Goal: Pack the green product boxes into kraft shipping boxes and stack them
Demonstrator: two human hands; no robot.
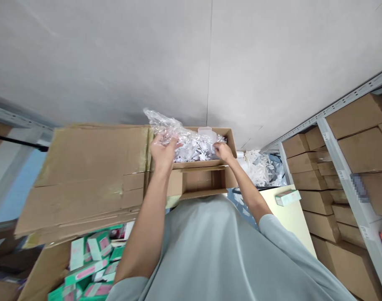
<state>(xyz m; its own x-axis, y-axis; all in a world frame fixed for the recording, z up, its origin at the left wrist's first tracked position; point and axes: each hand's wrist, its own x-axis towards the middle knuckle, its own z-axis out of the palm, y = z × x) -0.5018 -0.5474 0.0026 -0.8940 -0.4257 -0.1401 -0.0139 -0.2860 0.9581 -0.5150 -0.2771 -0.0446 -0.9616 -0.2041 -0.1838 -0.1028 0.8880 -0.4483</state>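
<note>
A clear plastic bag point(162, 122) rises over the left part of a cardboard box against the wall. My left hand point(164, 151) is at the bag, its fingers apart, with crinkled plastic around the fingertips. White paper-like pieces point(198, 150) fill the box, and a translucent piece point(207, 133) stands among them at the back. My right hand point(222, 149) is closed at the right end of the pieces; what its fingertips grip is too small to make out. Nearer my body sits an open cardboard box point(203, 179), bare inside.
Flattened cardboard point(93, 167) lies at left above a carton of green-and-pink boxes point(87, 269). A small box point(287, 197) rests on a pale surface point(286, 217) at right, near white scraps point(261, 167) and shelves of cartons point(316, 200).
</note>
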